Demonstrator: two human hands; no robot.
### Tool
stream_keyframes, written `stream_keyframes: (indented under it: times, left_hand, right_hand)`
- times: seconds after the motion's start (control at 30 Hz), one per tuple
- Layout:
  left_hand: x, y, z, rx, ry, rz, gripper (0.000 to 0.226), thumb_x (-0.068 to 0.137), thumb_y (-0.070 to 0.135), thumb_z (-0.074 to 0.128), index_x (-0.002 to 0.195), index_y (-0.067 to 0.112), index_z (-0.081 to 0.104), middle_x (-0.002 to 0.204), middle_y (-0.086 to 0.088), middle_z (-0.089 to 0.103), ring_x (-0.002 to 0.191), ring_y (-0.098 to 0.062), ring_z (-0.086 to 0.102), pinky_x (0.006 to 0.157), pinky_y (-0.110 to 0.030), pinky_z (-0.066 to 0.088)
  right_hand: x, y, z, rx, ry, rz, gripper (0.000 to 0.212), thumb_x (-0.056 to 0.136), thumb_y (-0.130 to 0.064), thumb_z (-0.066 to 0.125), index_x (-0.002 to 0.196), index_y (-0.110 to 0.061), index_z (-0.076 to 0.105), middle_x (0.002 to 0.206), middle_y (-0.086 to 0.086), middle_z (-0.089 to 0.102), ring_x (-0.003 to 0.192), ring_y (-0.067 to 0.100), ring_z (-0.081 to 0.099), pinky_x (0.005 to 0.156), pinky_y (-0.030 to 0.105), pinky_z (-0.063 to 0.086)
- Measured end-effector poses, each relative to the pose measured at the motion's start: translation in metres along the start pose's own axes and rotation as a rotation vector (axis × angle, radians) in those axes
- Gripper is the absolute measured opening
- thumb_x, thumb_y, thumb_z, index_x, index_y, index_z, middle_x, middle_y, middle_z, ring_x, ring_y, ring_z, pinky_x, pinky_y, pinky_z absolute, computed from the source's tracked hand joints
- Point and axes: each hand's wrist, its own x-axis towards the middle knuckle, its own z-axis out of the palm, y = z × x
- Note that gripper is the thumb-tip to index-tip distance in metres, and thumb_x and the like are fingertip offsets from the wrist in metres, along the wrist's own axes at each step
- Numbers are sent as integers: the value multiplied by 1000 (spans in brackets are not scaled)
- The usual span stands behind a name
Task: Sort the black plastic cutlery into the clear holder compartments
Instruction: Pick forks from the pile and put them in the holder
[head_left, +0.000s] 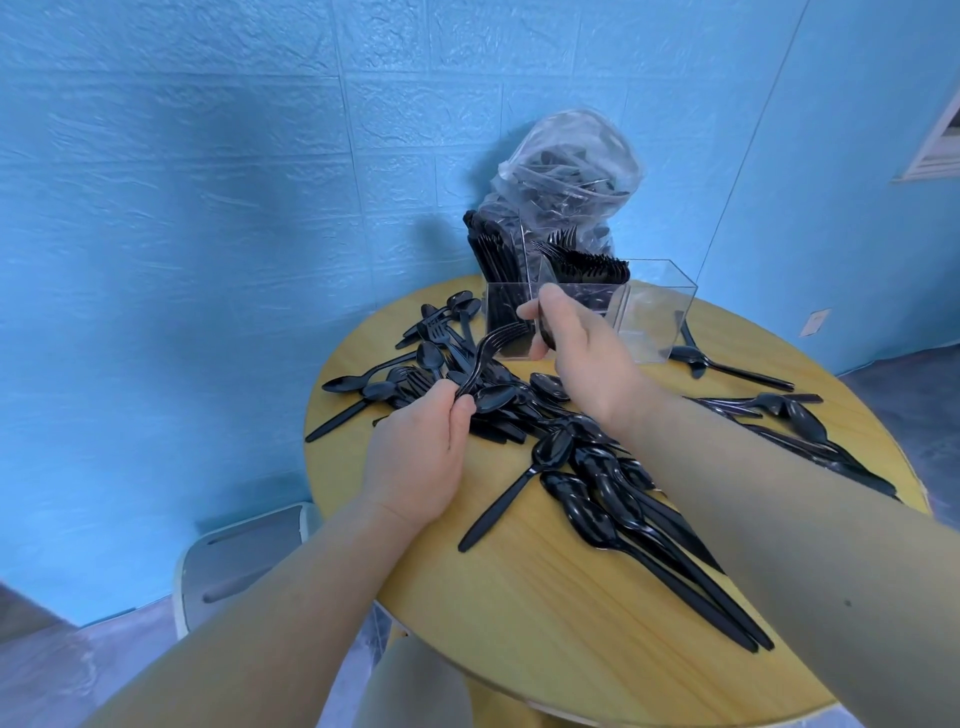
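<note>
Head view: left hand pinches fork; right hand grips cutlery before holder.

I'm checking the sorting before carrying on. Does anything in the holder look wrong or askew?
Nothing is damaged or tipped. The clear holder stands upright; its right compartment looks empty, while spoons and forks lie loose across the table. The left hand holds a fork.

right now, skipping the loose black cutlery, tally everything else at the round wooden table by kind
clear plastic compartment holder: 1
clear plastic bag of black cutlery: 1
bare hands: 2, left hand, right hand
total: 4
</note>
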Motion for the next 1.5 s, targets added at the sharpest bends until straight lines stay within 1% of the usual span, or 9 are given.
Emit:
stream_keyframes:
  times: [0.17, 0.33, 0.4, 0.7, 0.87, 1.03, 1.2, 1.37, 1.5]
  left_hand:
    - [-1, 1, -2, -87, 51, -16, 31, 101, 29, 35, 72, 17, 38, 57, 2, 42, 52, -18, 40, 49, -32, 28]
    - [0, 3, -4, -181, 56, -86, 30, 100, 25, 38, 75, 10, 45, 55, 2, 39, 53, -16, 37, 52, -34, 30]
    - [-1, 2, -4, -200, 49, -76, 31, 99, 26, 37, 75, 9, 46, 55, 1, 40, 53, -16, 37, 52, -36, 32]
    - [-1, 2, -4, -34, 18, 0, 34, 99, 36, 36, 67, 24, 32, 57, 5, 40, 52, -13, 38, 47, -28, 24]
    - [0, 1, -1, 16, -39, 43, 36, 98, 41, 34, 68, 23, 33, 55, 5, 40, 49, -12, 39, 47, -28, 24]
    - [0, -1, 2, 74, -32, 53, 48, 99, 46, 23, 81, 15, 55, 65, 2, 55, 62, -16, 53, 57, -36, 42]
    - [1, 0, 1, 76, 65, -36, 29, 100, 39, 35, 88, 23, 55, 74, 10, 56, 68, -10, 52, 58, -31, 42]
    - [0, 0, 2, 156, 64, -9, 31, 101, 34, 29, 76, 19, 40, 64, 4, 43, 55, -11, 42, 47, -26, 26]
    - [-4, 6, -1, 152, 34, 67, 31, 99, 34, 26, 75, 18, 38, 61, 6, 40, 52, -12, 39, 48, -30, 25]
  right_hand:
    - [9, 2, -5, 93, 43, 3, 21, 95, -19, 47, 79, -15, 60, 67, -1, 57, 64, 14, 50, 70, 45, 52]
    - [7, 3, -3, 210, -9, 9, 22, 86, -4, 59, 75, -22, 58, 79, 14, 66, 68, 21, 56, 65, 35, 47]
    - [6, 5, 0, 270, -34, 43, 19, 87, 0, 59, 78, -17, 55, 81, 16, 66, 67, 19, 63, 68, 31, 54]
    - [0, 2, 7, 513, -102, 148, 20, 86, 6, 61, 83, -10, 50, 75, 10, 58, 68, 22, 69, 67, 29, 60]
    - [2, 9, 6, 239, -37, 34, 26, 85, 0, 65, 99, -18, 54, 76, 7, 59, 75, 25, 70, 77, 40, 59]
    - [3, 11, 8, 43, -10, -79, 26, 84, -5, 64, 79, -30, 66, 75, 0, 70, 78, 19, 70, 81, 42, 57]
    - [1, 13, 8, -13, 7, -116, 31, 86, -5, 60, 79, -35, 65, 77, -4, 70, 79, 16, 69, 82, 40, 56]
    - [-6, 8, 8, -172, -40, -130, 34, 100, -12, 37, 127, -18, 58, 104, 5, 63, 87, 11, 64, 90, 30, 51]
    - [-8, 10, 0, -21, 16, -61, 31, 98, -13, 45, 124, -20, 61, 91, 0, 69, 87, 11, 67, 91, 30, 53]
